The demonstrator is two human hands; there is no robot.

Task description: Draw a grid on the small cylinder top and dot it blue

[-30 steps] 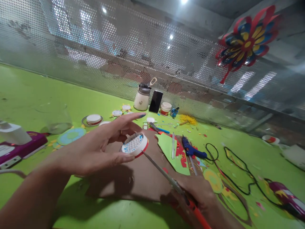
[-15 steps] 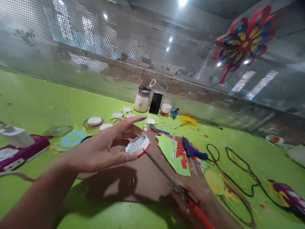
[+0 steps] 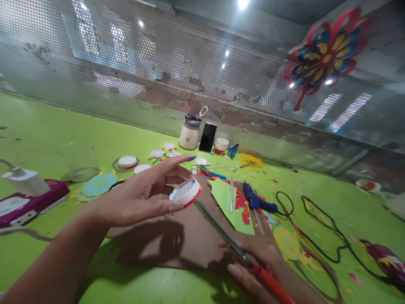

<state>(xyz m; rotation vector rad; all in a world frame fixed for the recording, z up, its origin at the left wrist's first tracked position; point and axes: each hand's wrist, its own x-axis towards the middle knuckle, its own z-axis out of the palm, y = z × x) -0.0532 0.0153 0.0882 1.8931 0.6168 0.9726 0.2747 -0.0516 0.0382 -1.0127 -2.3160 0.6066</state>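
Note:
My left hand (image 3: 139, 198) holds a small round white lid (image 3: 185, 192) with a red rim and blue grid marks, pinched between thumb and middle fingers, the index finger stretched out above it. My right hand (image 3: 256, 264) grips orange-handled scissors (image 3: 228, 242) low at the right; their long metal blades point up-left, and the tip lies at the lid's lower edge. Both are above a brown cardboard sheet (image 3: 177, 240) on the green table (image 3: 47, 131).
A blue glue gun (image 3: 257, 200) with a black cord (image 3: 316, 223), green and red paper cutouts (image 3: 228, 198), several round lids (image 3: 127, 162), a white jar (image 3: 190, 133), a black phone (image 3: 207, 137), a purple device (image 3: 28, 202) at left, and a paper flower (image 3: 325, 55) on the perforated metal wall.
The view shifted slightly; the lid has tilted a little further over and sits a bit to the right. The scissors stay at its edge.

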